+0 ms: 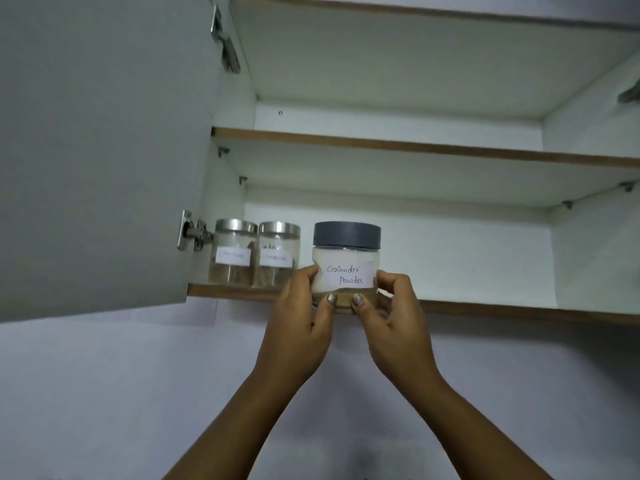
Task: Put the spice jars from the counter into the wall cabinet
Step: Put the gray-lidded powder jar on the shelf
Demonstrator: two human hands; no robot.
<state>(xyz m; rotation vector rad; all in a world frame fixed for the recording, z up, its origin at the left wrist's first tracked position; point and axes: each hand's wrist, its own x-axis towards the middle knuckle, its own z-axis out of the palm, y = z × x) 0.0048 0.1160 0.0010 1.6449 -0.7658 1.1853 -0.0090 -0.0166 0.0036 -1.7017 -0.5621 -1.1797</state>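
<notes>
**Two hands are holding a spice jar at the cabinet's bottom shelf**

Head camera: The coriander jar [346, 261] is sitting near the middle of the picture, standing straight up at the front edge of the bottom shelf [485, 306] of the wall cabinet [398, 81]. It is wearing a dark grey lid and a white label saying "Coriander Powder". I cannot tell if it is resting on the shelf or hanging just above it.

The left hand [304, 317] is coming up from 6 o'clock and curling round the jar's 9 o'clock side. The right hand [394, 313] is curling round the 3 o'clock side. Both thumbs are pressing on the front, low down.

At 9 o'clock from this jar, two glass jars with shiny lids are standing on the same shelf, the first jar [236, 252] touching the second jar [278, 254]. Their labels are too blurry to read.

The grey door [104, 150] is hanging open at 9 o'clock.
</notes>
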